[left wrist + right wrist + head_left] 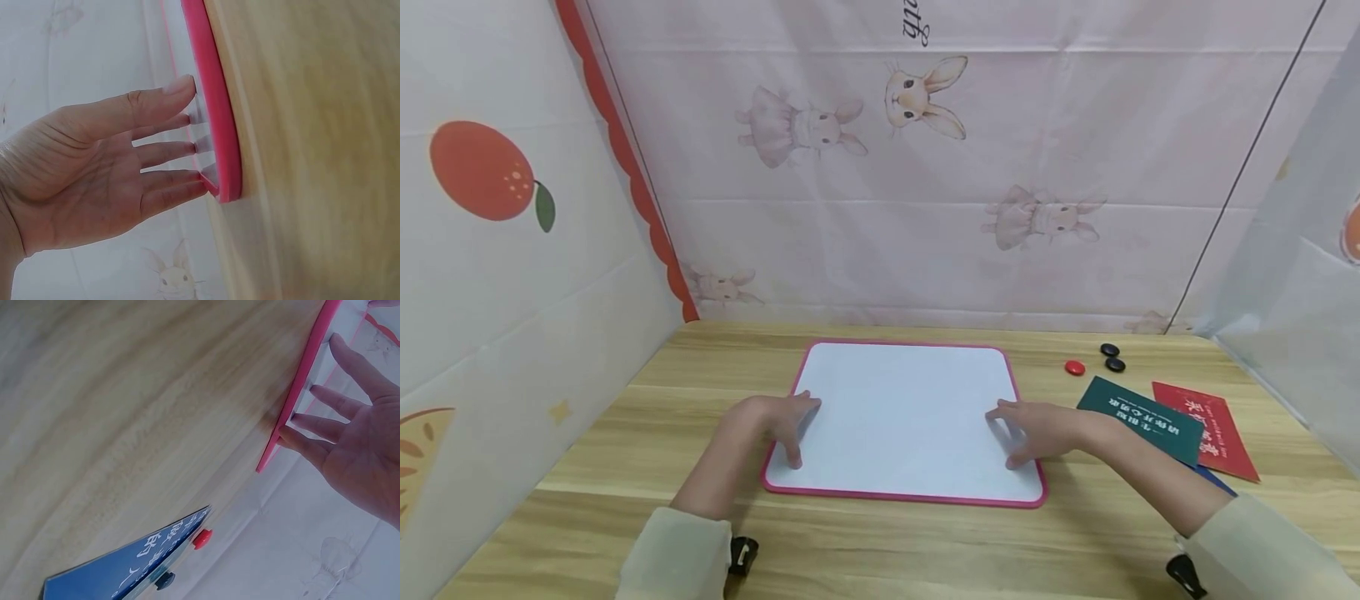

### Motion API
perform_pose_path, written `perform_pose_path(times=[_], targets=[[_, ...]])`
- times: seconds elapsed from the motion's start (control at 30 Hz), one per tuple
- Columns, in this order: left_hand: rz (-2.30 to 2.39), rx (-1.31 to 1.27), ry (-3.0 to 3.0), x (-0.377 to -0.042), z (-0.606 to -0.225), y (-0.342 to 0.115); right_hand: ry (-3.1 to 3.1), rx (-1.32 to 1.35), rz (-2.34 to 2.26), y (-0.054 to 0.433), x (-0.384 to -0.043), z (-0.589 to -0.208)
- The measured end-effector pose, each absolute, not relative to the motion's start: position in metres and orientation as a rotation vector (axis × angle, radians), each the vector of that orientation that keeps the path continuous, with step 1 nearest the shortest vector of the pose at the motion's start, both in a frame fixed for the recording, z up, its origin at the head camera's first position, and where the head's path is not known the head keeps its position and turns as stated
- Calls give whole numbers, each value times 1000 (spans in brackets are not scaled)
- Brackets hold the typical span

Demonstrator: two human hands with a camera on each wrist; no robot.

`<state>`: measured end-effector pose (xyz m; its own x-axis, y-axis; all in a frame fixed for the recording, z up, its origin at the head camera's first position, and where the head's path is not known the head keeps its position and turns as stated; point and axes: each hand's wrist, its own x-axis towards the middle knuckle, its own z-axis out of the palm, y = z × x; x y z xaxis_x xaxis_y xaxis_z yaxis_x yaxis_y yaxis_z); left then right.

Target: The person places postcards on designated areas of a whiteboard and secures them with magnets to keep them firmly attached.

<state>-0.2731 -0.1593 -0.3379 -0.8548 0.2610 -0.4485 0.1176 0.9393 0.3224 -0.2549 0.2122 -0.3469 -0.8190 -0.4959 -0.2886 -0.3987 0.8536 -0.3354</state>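
A whiteboard (902, 417) with a pink frame lies flat on the wooden table. At its left side, the fingertips of my left hand (778, 421) touch the white surface near the edge. My right hand (1037, 429) does the same at the right side, fingers spread. In the left wrist view the left hand (94, 162) has its fingers extended, tips on the board just inside the pink rim (219, 119). The right wrist view shows the right hand (362, 437) with straight, spread fingers touching the board by its pink frame (306, 369).
Right of the board lie a green card (1138, 417), a red card (1217, 433) and a blue card (1216, 481), partly overlapping. Behind them sit a red round magnet (1075, 367) and two black ones (1109, 350). A rabbit-print cloth (880, 250) hangs along the table's back.
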Motion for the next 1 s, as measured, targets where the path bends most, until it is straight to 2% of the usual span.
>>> perform_pose_path(times=[0.73, 0.87, 1.0], targets=[[290, 333, 2607, -275, -340, -156, 2657, -644, -414, 226, -253, -348], [302, 471, 2619, -278, -344, -168, 2695, -737, -427, 233, -255, -352], [280, 726, 2694, -285, -355, -179, 2744, -841, -420, 242, -257, -360]])
